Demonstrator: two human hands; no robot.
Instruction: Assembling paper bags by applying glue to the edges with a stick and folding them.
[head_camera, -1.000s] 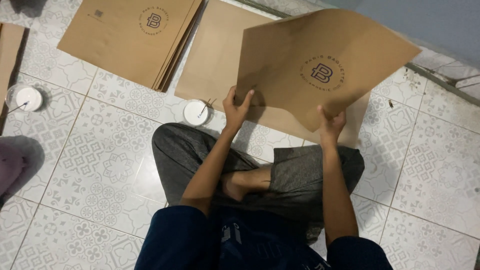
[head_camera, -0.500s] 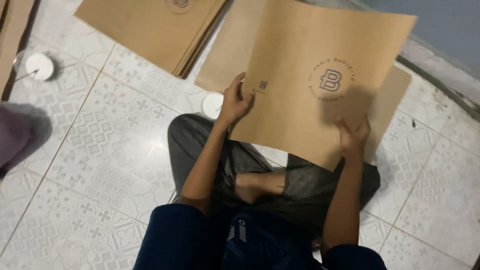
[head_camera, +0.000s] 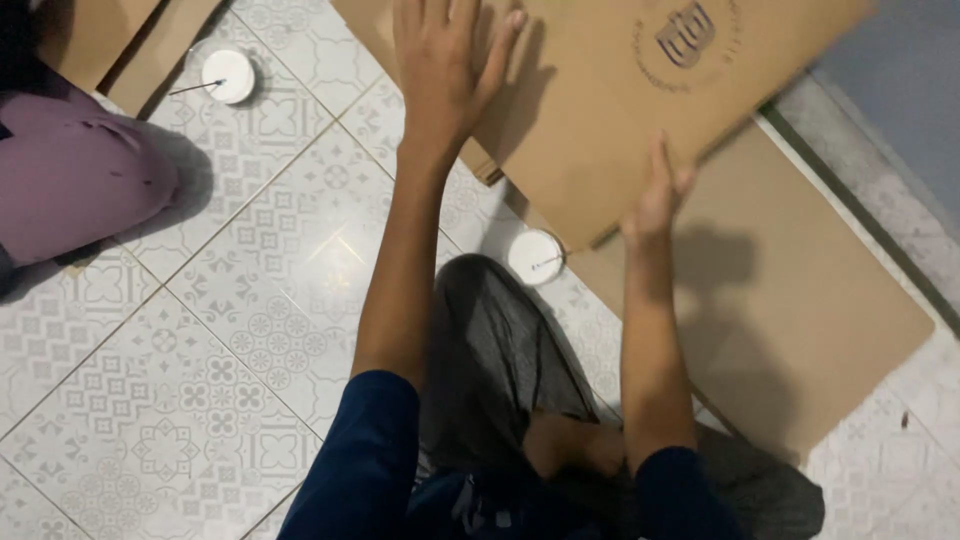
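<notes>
Brown printed cardboard sheet (head_camera: 600, 110) held above the patterned tile floor (head_camera: 230, 330), left hand (head_camera: 445, 70) spread flat on its face, right hand (head_camera: 660, 195) gripping its lower edge, small white cup (head_camera: 535, 257) just below.

The brown cardboard sheet (head_camera: 640, 90) now sits higher and further right in the head view than a second ago, its round printed mark near the top edge. The left hand (head_camera: 445, 70) lies flat and spread on its left part, where before it gripped the lower edge. The right hand (head_camera: 660, 195) now grips the sheet's lower corner. The white cup (head_camera: 536, 256) shows clear of the sheet, by the knee. A purple-clad knee (head_camera: 80, 180) has come in at the left edge.
</notes>
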